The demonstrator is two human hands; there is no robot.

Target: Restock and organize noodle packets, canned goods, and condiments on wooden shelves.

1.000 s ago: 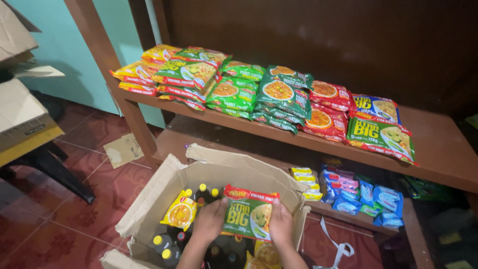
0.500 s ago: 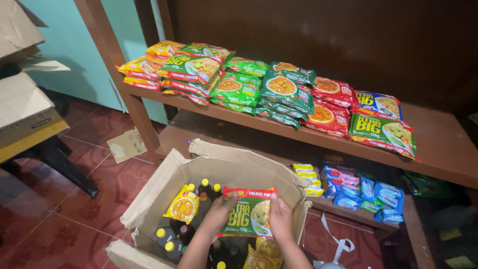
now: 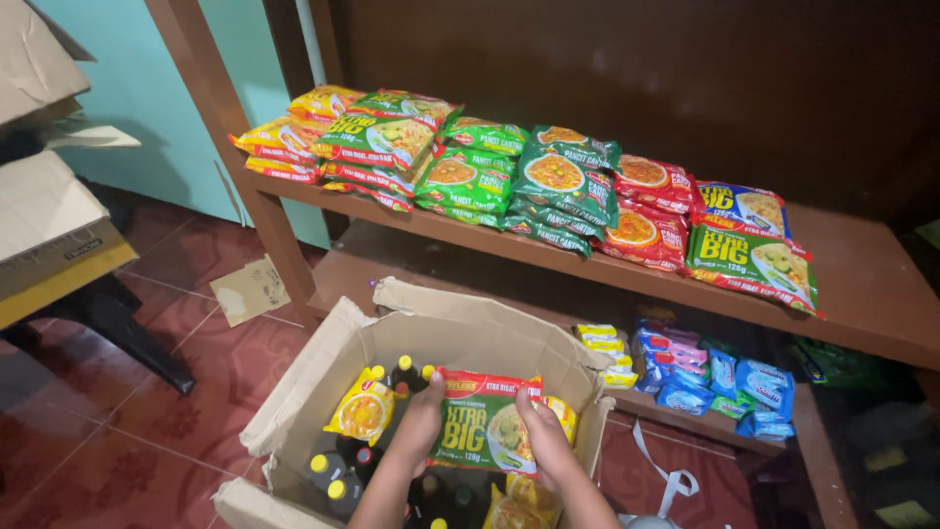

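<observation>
Hands: while both forearms run off the bottom edge, left hand and right hand each clasp the green-and-red plastic noodle packet.
Packet: above the open brown cardboard box.
Hidden: dark yellow-capped bottles partly covered.

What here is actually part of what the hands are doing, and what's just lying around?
In hand:
left hand and right hand, both holding the green noodle packet
open cardboard box
shelf noodle packets

Lying about:
paper scrap
blue snack packs
</observation>
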